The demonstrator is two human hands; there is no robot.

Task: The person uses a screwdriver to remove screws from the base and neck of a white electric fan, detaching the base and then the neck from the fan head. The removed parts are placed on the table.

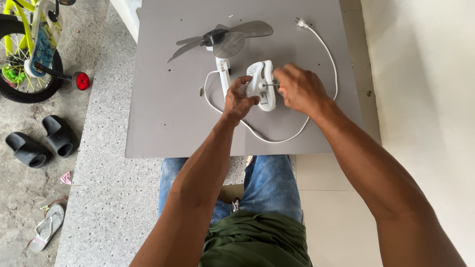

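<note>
A small white fan lies on a grey board on the floor. Its grey blades and dark motor hub point away from me. My left hand grips the fan's white base from the left side. My right hand holds a thin metal tool, seemingly a screwdriver, whose tip touches the base. The white power cord loops around both hands, and its plug rests at the board's far right.
A child's bicycle with a training wheel stands at the far left. A pair of black slippers and a grey sandal lie on the floor at left. My legs in blue jeans are below the board.
</note>
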